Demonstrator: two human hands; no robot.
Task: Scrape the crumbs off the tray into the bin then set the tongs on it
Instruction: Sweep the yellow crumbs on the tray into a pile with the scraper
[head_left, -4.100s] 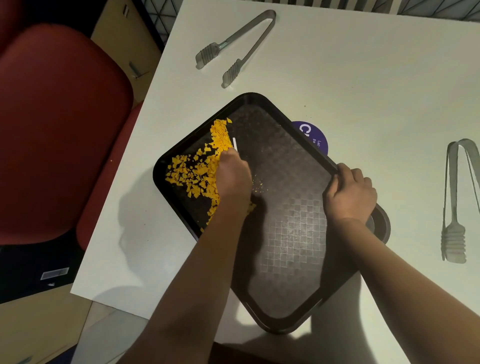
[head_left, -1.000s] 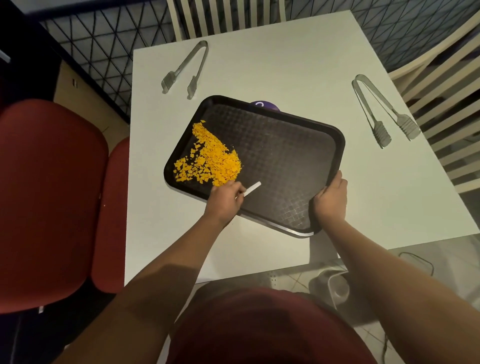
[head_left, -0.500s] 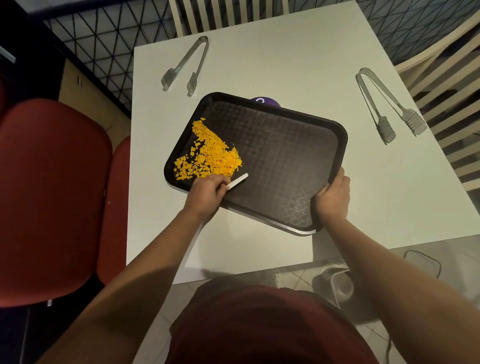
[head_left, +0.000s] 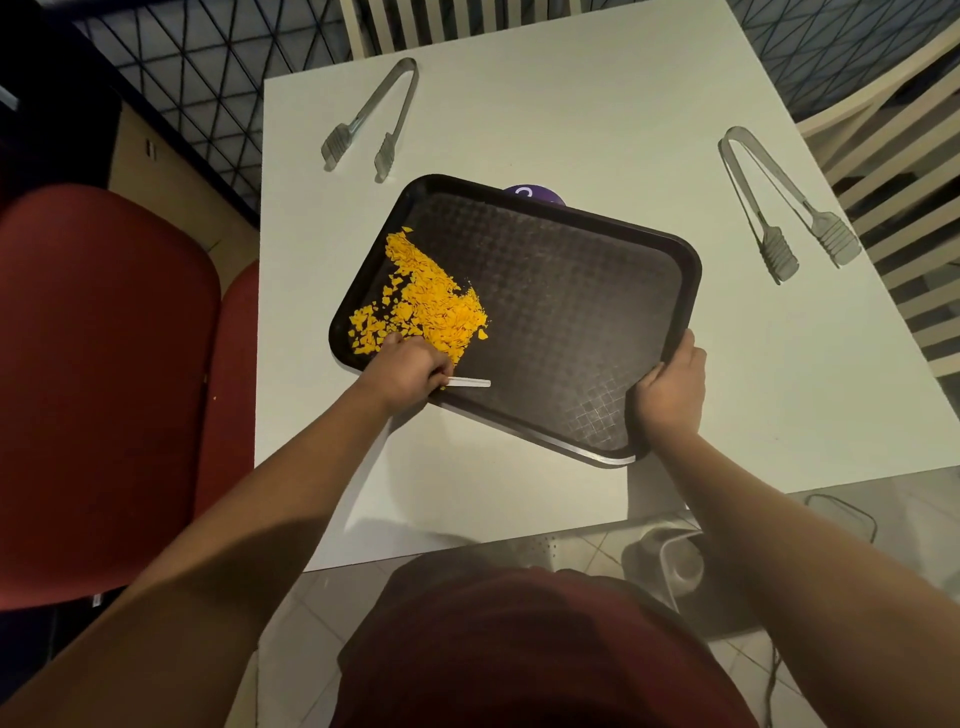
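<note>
White table top (head_left: 545, 119) underneath everything, square, with slatted pale chairs (head_left: 893, 171) at the far and right sides. Deep red seat (head_left: 104, 389) off to the left, beside the table edge. Dark, textured plastic tray (head_left: 561, 312) lying skewed near the table's middle, its near right corner close to the front edge. Partly hidden under the tray's far rim, a purple round disc (head_left: 532, 193) with white print, too covered to read. Heaped in the tray's left part, orange-yellow crumbs (head_left: 421, 306), reaching toward the left rim and the near left corner. Two pairs of metal tongs on the bare table, both apart from the tray: left tongs (head_left: 374, 117) past the far left corner, arms spread, right tongs (head_left: 779, 202) out to the right, likewise spread. Right hand (head_left: 670, 389) clamped on the tray's right rim near its front corner, thumb on top and fingers curled under the edge. Left hand (head_left: 408, 371) at the near left rim, touching the edge of the crumb pile, fingers closed around a thin white scraper (head_left: 470, 383) that sticks out to the right over the tray floor. On the tiled floor beyond the front table edge, at lower right, a grey rounded object (head_left: 675, 566), unclear whether a bin.
</note>
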